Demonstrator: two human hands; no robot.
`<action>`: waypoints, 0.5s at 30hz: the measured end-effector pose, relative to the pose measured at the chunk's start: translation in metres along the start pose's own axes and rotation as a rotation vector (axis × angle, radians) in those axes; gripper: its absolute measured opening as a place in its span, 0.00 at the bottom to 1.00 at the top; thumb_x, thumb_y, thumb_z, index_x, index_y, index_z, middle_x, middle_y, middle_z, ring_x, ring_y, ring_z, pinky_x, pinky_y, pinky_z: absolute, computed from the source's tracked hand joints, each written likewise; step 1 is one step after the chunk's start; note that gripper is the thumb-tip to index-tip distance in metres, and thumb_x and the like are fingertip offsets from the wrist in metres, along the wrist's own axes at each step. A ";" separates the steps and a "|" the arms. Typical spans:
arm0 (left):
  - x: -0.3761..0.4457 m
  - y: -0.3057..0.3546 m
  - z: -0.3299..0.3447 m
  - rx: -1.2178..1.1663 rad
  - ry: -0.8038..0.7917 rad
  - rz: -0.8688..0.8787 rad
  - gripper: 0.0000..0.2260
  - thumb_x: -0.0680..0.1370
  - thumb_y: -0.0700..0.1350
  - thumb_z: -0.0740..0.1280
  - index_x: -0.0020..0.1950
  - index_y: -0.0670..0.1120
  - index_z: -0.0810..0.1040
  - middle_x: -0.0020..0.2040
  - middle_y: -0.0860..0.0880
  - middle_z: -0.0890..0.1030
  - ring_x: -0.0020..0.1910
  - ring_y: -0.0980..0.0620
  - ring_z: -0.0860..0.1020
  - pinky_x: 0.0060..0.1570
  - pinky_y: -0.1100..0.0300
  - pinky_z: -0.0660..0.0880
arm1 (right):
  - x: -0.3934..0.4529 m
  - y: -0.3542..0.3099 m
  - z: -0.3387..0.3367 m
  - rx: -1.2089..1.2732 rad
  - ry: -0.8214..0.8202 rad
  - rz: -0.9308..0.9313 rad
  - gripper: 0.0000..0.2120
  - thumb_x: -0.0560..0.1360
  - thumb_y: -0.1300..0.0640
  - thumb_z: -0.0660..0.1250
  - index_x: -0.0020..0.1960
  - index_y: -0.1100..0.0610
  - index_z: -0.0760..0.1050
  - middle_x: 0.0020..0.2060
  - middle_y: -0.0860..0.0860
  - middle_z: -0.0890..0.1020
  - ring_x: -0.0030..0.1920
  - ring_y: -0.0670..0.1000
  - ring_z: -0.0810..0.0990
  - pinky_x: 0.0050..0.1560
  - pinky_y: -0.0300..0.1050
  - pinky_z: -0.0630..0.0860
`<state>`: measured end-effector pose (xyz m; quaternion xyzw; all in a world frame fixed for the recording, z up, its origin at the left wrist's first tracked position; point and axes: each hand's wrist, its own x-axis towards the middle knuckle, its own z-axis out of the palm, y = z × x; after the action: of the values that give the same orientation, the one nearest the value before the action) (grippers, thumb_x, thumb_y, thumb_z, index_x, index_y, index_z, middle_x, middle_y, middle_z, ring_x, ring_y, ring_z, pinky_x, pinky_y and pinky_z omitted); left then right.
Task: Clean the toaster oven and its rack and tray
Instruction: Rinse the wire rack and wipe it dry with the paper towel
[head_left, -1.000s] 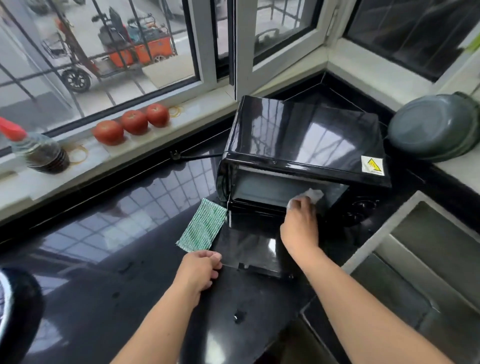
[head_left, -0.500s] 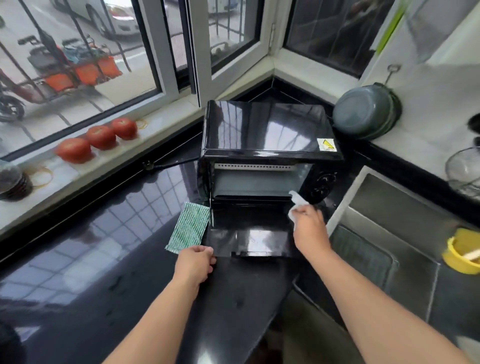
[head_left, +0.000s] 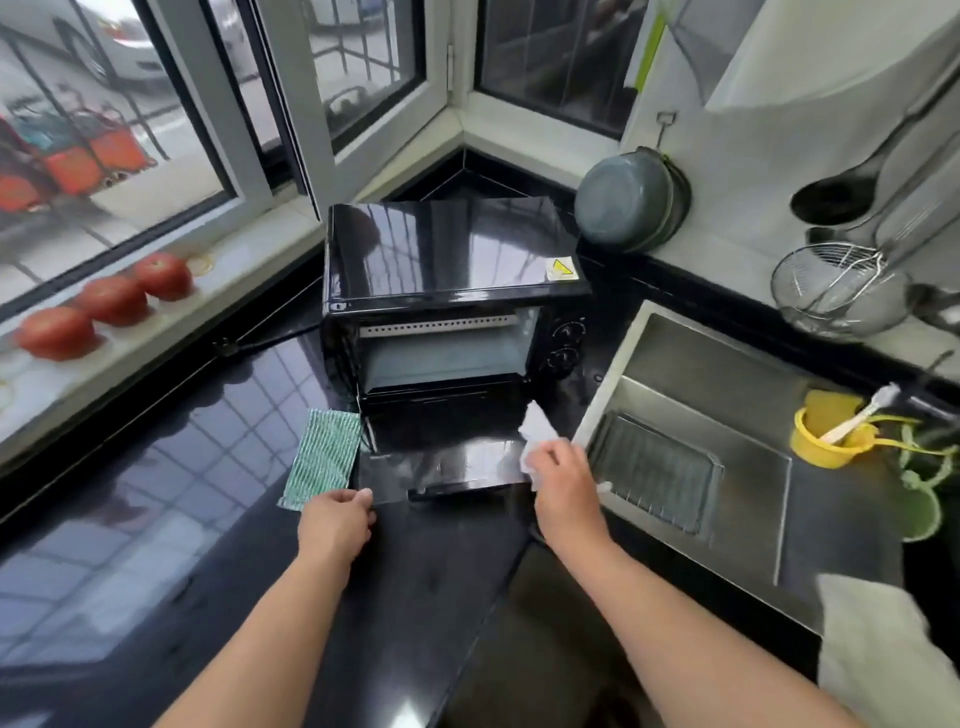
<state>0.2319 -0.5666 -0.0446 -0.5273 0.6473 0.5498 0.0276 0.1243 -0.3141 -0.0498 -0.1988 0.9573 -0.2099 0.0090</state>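
Note:
A black toaster oven (head_left: 447, 254) stands on the dark counter with its glass door (head_left: 441, 465) folded down flat. My right hand (head_left: 563, 486) grips a white wipe (head_left: 535, 431) at the door's right edge. My left hand (head_left: 335, 522) rests with curled fingers on the door's front left corner. The oven cavity looks empty. In the sink on the right lie the wire rack and tray (head_left: 654, 470). A green striped cloth (head_left: 324, 457) lies flat on the counter, just left of the door.
Three tomatoes (head_left: 111, 299) sit on the window sill at left. A steel sink (head_left: 717, 364) lies right of the oven, with a yellow cup (head_left: 823, 439) holding a brush. A grey pan (head_left: 631, 200) leans on the wall; a wire strainer (head_left: 836, 288) sits beyond. A white towel (head_left: 883, 649) hangs at lower right.
My right hand has drawn the wipe out of the oven cavity to the door's right edge. The view pulled back and turned right. My left hand stays at the door's corner.

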 end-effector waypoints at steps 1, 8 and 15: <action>-0.001 0.001 0.001 0.041 0.033 0.014 0.09 0.80 0.50 0.70 0.49 0.45 0.80 0.43 0.45 0.85 0.38 0.45 0.80 0.42 0.54 0.79 | 0.003 0.021 -0.013 -0.022 0.012 0.059 0.12 0.71 0.70 0.62 0.49 0.58 0.77 0.48 0.52 0.75 0.51 0.56 0.72 0.47 0.46 0.70; -0.058 0.026 0.019 0.466 0.295 0.218 0.18 0.81 0.44 0.66 0.70 0.43 0.74 0.67 0.35 0.72 0.64 0.33 0.74 0.62 0.41 0.72 | -0.010 0.091 -0.101 0.672 0.242 0.630 0.10 0.77 0.67 0.62 0.47 0.54 0.78 0.45 0.51 0.83 0.45 0.53 0.80 0.44 0.45 0.75; -0.163 0.015 0.102 0.264 0.050 0.365 0.10 0.80 0.35 0.67 0.51 0.50 0.81 0.44 0.48 0.83 0.44 0.47 0.81 0.41 0.63 0.73 | -0.081 0.178 -0.165 1.341 0.322 0.870 0.10 0.80 0.67 0.61 0.46 0.57 0.77 0.42 0.55 0.83 0.36 0.49 0.79 0.39 0.42 0.75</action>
<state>0.2377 -0.3869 0.0259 -0.4066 0.7988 0.4429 -0.0194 0.1155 -0.0692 0.0232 0.2711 0.6092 -0.7421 0.0689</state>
